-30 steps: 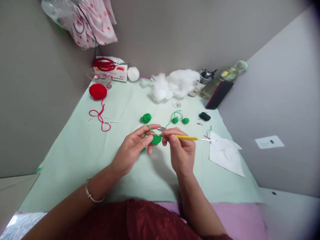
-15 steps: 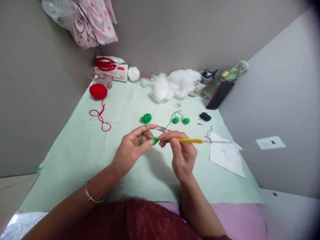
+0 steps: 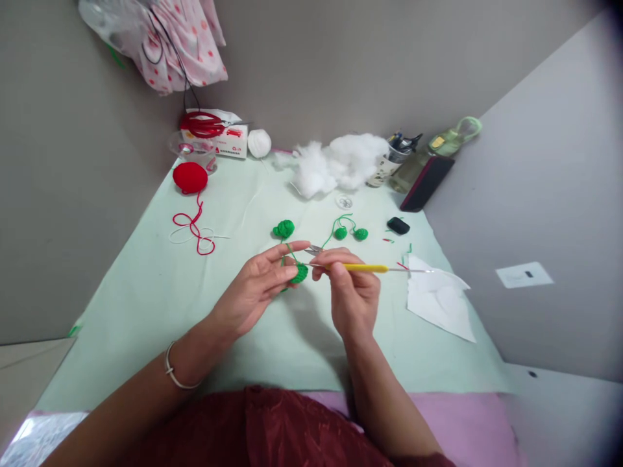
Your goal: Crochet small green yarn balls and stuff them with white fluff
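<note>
My left hand (image 3: 263,272) pinches a small green crochet piece (image 3: 300,273) between thumb and fingers, with green yarn running over its raised index finger. My right hand (image 3: 355,285) grips a crochet hook (image 3: 365,267) by its yellow handle, and the metal tip meets the green piece. Just beyond the fingers lies a ball of green yarn (image 3: 283,228). Small scissors (image 3: 314,250) rest on the table behind my right hand, partly hidden by it. Two little green crocheted balls (image 3: 360,234) with yarn tails sit farther back.
Red yarn (image 3: 190,178) and a white yarn ball (image 3: 259,143) stand at the back left, near a box with red-handled scissors (image 3: 202,124). White stuffing (image 3: 335,165) lies at the back. A phone (image 3: 427,184) leans on a green bottle (image 3: 450,139); white paper (image 3: 440,301) lies right.
The hook has shifted slightly left and its handle has tilted a little. The green piece has turned in my left fingers, so more of its round face shows.
</note>
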`<state>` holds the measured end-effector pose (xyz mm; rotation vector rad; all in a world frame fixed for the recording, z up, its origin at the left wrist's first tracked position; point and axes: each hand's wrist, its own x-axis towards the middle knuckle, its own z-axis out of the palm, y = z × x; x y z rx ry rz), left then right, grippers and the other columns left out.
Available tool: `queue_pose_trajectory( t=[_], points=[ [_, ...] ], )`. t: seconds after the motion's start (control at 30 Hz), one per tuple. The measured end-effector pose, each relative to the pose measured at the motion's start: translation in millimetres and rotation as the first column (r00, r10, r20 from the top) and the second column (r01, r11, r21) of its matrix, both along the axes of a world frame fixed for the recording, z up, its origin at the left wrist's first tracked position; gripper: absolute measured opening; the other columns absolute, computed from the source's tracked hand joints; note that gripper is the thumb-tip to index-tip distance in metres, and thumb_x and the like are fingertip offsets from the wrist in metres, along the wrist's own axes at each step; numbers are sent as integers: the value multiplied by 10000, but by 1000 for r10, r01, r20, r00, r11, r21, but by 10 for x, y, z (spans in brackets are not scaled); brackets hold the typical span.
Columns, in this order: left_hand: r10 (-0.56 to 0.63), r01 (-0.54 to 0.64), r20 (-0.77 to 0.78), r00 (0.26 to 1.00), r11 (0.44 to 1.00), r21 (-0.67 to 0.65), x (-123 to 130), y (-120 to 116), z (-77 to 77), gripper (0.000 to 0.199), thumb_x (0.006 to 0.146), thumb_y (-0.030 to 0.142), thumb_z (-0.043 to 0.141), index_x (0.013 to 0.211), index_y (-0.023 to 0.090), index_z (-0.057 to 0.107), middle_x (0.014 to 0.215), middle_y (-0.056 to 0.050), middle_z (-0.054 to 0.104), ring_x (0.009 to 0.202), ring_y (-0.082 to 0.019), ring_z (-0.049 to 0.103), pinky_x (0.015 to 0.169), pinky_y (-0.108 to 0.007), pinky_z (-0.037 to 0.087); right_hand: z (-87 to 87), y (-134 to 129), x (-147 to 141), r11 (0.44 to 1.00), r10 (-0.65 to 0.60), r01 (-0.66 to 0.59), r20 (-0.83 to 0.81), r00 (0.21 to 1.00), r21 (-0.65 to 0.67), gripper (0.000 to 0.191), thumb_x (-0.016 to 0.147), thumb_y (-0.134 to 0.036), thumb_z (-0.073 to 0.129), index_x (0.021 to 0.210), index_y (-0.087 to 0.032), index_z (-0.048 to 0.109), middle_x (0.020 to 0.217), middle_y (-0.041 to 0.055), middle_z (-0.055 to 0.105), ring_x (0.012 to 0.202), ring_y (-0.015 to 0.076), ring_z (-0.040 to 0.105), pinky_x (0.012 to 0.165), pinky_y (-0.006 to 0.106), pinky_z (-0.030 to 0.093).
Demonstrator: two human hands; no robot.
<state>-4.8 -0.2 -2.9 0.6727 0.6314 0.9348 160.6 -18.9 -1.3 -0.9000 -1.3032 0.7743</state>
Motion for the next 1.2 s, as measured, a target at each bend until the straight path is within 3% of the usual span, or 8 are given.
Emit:
queue_pose_trajectory(
  t=[0.2, 0.33, 0.47, 0.57, 0.67, 0.77, 0.9, 1.2],
  points=[
    [171, -154, -138, 975, 980, 124, 88, -45, -71, 430, 808, 242, 833, 1229, 236, 747, 923, -5, 678, 855, -128, 589, 841, -255, 454, -91, -46, -35, 983, -125, 64, 372, 920, 171, 237, 991, -175, 586, 1110, -290, 756, 980, 54, 766, 829, 195, 692, 766, 389, 578],
    [60, -60, -1, 998, 997, -41, 80, -19, -47, 372, 803, 232, 823, 1170, 205, 770, 740, 37, 629, 604, -66, 512, 811, -253, 502, -166, -80, -32, 914, -299, 87, 515, 803, 396, 347, 953, -132, 627, 1217, -331, 733, 1103, 73, 755, 942, 221, 705, 791, 397, 592],
    [-15, 38, 121, 992, 981, -189, 28, 23, -5, 276, 844, 230, 769, 1111, 163, 796, 499, 129, 286, 437, -26, 226, 852, -243, 530, -87, -35, 7, 981, -160, 127, 238, 958, 150, 223, 994, -189, 581, 1059, -291, 768, 907, 45, 746, 788, 199, 681, 748, 395, 574],
    [33, -28, 48, 998, 994, -109, 36, 16, -18, 317, 831, 210, 778, 1148, 204, 785, 592, 90, 479, 478, -35, 286, 819, -249, 520, -15, 9, 18, 999, -32, 33, 31, 999, -31, 199, 1003, -277, 588, 943, -275, 777, 825, 25, 715, 665, 164, 614, 670, 362, 536],
    [55, -50, -81, 995, 997, 54, 69, -16, -47, 363, 833, 230, 789, 1195, 239, 768, 920, -9, 695, 630, -73, 458, 675, -227, 448, -10, 26, 16, 996, 40, -37, 29, 999, -79, 150, 968, -279, 649, 928, -260, 793, 863, 34, 723, 724, 161, 618, 648, 325, 509],
    [44, -25, -137, 990, 991, 134, 69, -32, -41, 369, 863, 268, 764, 1231, 256, 755, 1013, -41, 698, 849, -143, 553, 694, -240, 425, -43, 31, 34, 989, 28, -39, -75, 997, -146, 141, 966, -292, 656, 936, -255, 789, 845, 22, 710, 691, 136, 599, 637, 300, 501],
    [63, -37, -177, 982, 988, 149, 27, -18, -11, 325, 836, 259, 777, 1161, 253, 781, 946, -23, 642, 912, -159, 545, 832, -262, 440, -52, 48, 65, 970, 41, -86, -194, 980, -228, 199, 966, -359, 641, 882, -221, 756, 838, 29, 706, 668, 138, 603, 621, 297, 520],
    [149, -70, -302, 942, 963, 259, 16, -33, 19, 328, 819, 215, 762, 1146, 241, 762, 869, -1, 600, 841, -156, 553, 833, -289, 445, -27, 17, 81, 987, 58, -66, -60, 997, -146, 211, 995, -345, 598, 888, -219, 730, 862, 38, 704, 709, 156, 611, 669, 328, 527]
  ],
)
